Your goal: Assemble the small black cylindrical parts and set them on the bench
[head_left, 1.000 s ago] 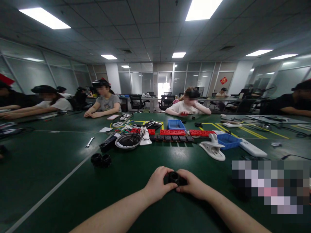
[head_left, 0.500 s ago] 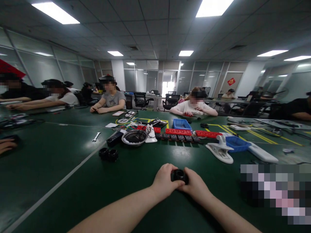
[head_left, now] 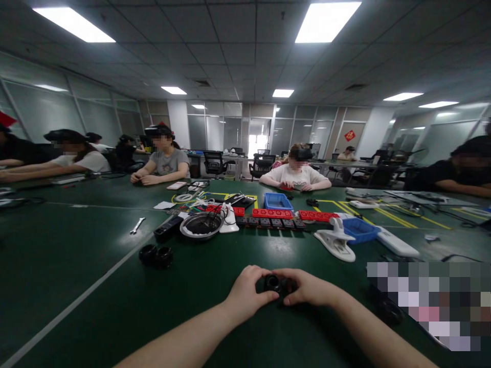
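Both of my hands meet low in the middle of the green table (head_left: 95, 255). My left hand (head_left: 247, 292) and my right hand (head_left: 307, 287) are each closed round a small black ring-shaped part (head_left: 273, 282), which sits between their fingertips just above the table top. Only the part's round top with its dark hole shows; the rest is hidden by my fingers. Two similar black round parts (head_left: 156, 254) lie to the left, well apart from my hands.
Beyond my hands lie a metal bowl (head_left: 201, 225), red and black socket strips (head_left: 273, 216), two blue trays (head_left: 359, 229), a white clamp (head_left: 335, 237), a wrench (head_left: 137, 225) and a white bar (head_left: 397, 242). Several people sit round the table's far and side edges.
My hands have stayed together on the black part, turning it slightly; my right fingers now reach over it from the right. The camera has shifted a little.
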`<action>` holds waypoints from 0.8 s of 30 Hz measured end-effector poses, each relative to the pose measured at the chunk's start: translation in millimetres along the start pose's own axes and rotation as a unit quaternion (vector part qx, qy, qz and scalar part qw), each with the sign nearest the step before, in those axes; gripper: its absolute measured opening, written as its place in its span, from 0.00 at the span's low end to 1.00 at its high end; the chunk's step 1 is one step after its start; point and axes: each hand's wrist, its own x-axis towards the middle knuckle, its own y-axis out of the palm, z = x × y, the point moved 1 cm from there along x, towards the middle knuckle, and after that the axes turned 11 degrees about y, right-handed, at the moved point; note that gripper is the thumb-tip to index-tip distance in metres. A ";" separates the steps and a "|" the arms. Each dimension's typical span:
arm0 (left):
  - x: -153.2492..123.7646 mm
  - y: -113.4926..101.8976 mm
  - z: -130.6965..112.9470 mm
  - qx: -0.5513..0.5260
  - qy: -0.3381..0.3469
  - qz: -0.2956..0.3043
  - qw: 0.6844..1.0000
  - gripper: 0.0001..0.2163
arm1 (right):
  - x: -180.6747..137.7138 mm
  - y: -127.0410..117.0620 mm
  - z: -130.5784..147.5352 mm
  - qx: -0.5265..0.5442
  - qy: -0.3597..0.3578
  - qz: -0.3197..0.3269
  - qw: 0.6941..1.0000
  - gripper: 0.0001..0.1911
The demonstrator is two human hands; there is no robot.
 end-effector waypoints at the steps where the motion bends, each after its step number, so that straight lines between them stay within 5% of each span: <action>1: 1.2 -0.7 0.2 -0.010 0.001 0.009 1.000 0.16 | 2.1 0.2 -0.6 -0.007 -0.009 -0.001 1.000 0.28; 7: 4.9 0.1 -1.2 -0.045 -0.010 0.031 0.998 0.17 | 9.9 4.5 -7.5 -0.017 -0.026 -0.035 0.999 0.14; 12: 4.3 3.8 -0.4 -0.041 -0.028 0.014 0.999 0.15 | 14.1 12.6 -11.8 -0.075 0.021 -0.122 0.989 0.17; 19: 2.4 6.6 2.7 0.009 -0.065 -0.045 0.997 0.13 | 11.2 36.4 5.5 -0.257 0.058 -0.281 0.923 0.14; 22: 2.5 6.2 2.3 0.005 -0.056 -0.045 0.997 0.13 | 8.9 35.4 8.6 -0.283 0.017 -0.303 0.910 0.18; 24: 2.7 5.3 1.8 -0.010 -0.042 -0.033 0.998 0.13 | 9.3 30.7 6.3 -0.242 -0.033 -0.267 0.932 0.24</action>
